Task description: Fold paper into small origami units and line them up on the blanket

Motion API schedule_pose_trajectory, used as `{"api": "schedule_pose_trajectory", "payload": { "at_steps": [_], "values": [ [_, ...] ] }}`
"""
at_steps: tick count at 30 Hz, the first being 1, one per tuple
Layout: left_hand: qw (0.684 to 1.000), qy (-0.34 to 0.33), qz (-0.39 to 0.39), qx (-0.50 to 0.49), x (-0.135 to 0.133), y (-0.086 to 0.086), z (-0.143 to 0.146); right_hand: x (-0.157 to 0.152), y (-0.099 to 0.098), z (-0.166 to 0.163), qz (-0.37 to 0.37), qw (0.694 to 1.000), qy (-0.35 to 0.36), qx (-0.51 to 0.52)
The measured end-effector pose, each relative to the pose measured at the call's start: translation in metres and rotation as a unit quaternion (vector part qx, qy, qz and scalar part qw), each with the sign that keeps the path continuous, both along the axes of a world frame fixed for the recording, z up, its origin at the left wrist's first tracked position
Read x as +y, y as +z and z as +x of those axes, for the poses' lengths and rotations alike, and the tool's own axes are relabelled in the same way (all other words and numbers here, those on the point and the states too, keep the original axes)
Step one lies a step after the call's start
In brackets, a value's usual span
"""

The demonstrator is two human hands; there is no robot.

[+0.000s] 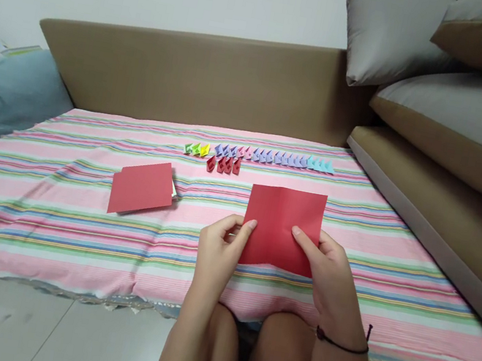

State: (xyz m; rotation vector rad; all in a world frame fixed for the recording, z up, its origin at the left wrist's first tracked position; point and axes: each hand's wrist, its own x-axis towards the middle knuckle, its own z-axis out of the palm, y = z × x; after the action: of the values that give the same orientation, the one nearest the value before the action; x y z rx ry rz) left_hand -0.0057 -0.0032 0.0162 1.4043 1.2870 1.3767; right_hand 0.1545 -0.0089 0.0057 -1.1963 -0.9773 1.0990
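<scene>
Gripping red paper (271, 242) with left hand (215, 251) and right hand (334, 272) pinched on opposite sides, probably to keep its creased middle spread and steady.

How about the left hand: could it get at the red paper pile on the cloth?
Probably yes: only striped cloth separates the left hand from the red paper pile, though that hand would first have to release its red sheet.

A thin, dark cord bracelet (341, 347) circles the right wrist (342, 326), its short tail standing up at the outer side, knotted at the tip. The left hand (220, 248) and right hand (331, 272) are bare, as are the forearms (191, 330) and the rounded knees (284, 347).
</scene>
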Motion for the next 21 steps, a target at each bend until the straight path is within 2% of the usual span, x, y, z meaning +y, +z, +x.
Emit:
{"api": "schedule_pose_trajectory", "payload": {
  "at_steps": [3, 7, 10, 13, 15, 17, 19, 21],
  "values": [
    [1.000, 0.007, -0.006, 0.015, 0.002, -0.002, -0.008, 0.000, -0.002, 0.008, 0.002, 1.000, -0.009, -0.005],
    [0.996, -0.030, -0.048, -0.063, 0.003, 0.000, -0.016, -0.004, 0.001, 0.012, -0.011, 0.999, 0.038, 0.017],
    [0.993, -0.050, -0.048, -0.095, 0.002, 0.001, -0.019, -0.005, 0.002, 0.011, 0.005, 0.999, 0.037, 0.021],
    [1.000, -0.005, 0.007, -0.029, 0.004, 0.001, -0.021, -0.002, 0.001, 0.013, 0.059, 0.997, -0.002, -0.056],
    [0.999, 0.030, 0.039, 0.006, 0.005, 0.001, -0.022, -0.001, 0.000, 0.015, 0.100, 0.982, -0.058, -0.148],
    [0.998, 0.036, 0.046, -0.005, 0.006, 0.001, -0.023, -0.001, -0.001, 0.018, 0.119, 0.963, -0.104, -0.218],
    [0.998, 0.021, 0.034, -0.043, 0.007, 0.000, -0.022, -0.002, 0.000, 0.021, 0.099, 0.961, -0.103, -0.238],
    [0.996, 0.014, 0.019, -0.084, 0.007, -0.001, -0.023, -0.004, 0.001, 0.022, 0.062, 0.971, -0.068, -0.221]
  ]
}}
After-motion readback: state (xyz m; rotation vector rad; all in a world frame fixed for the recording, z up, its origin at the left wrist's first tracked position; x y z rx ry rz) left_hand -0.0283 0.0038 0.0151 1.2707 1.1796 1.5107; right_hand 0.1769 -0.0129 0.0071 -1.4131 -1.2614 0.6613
